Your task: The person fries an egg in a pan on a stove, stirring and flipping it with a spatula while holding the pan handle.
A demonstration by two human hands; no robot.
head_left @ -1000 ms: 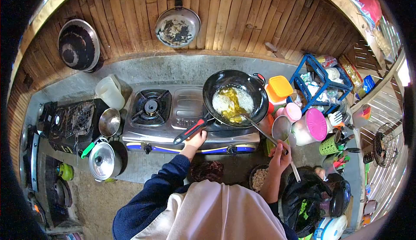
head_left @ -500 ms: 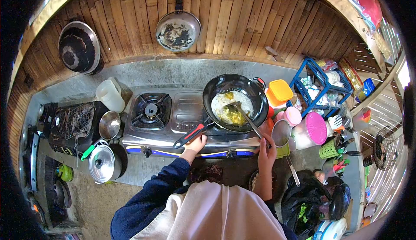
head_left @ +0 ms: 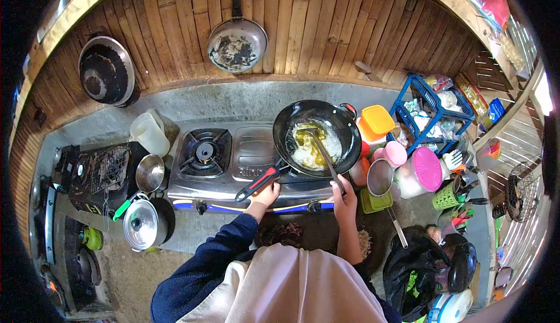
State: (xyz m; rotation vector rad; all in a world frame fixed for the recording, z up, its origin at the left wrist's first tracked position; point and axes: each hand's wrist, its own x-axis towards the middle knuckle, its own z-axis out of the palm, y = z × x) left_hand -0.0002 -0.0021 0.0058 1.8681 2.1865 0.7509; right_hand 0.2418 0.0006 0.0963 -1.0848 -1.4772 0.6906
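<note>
Spatula (head_left: 322, 150) has been pushed farther across the wok (head_left: 350, 137); its stiff-looking shaft (head_left: 333, 170), best held outside, is clasped by the right hand (head_left: 345, 202), the wok handle (head_left: 255, 185) by the left hand (head_left: 268, 194).

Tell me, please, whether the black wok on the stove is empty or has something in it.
Partly filled: yellow liquid and whitish foam lie in the wok, its upper wall showing bare.

A kitchen is showing: a stove (head_left: 252, 146) is standing on the counter (head_left: 189, 223), a wok (head_left: 285, 132) is sitting on its right side, and pans (head_left: 237, 48) are hanging on the far wooden wall (head_left: 169, 34).
</note>
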